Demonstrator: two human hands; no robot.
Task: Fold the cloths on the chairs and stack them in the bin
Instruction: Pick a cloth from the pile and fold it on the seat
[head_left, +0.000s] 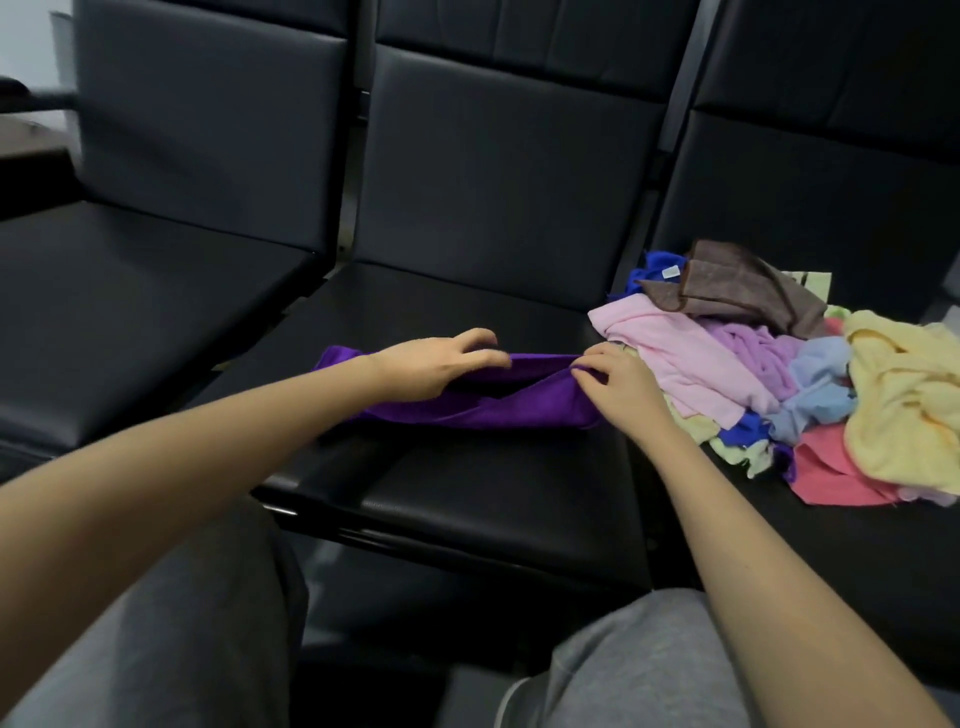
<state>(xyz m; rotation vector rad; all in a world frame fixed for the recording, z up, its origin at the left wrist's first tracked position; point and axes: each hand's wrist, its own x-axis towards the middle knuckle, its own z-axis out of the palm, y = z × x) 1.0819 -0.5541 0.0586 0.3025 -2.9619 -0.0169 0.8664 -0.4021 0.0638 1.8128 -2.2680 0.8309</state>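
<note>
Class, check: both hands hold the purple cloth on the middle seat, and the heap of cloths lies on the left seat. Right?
No. In the head view the heap of cloths lies on the right seat; the rest holds.

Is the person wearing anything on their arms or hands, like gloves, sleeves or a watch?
No. The left hand and right hand are bare: no gloves, rings or watch, and no sleeves show. Lower down are grey trousers.
</note>
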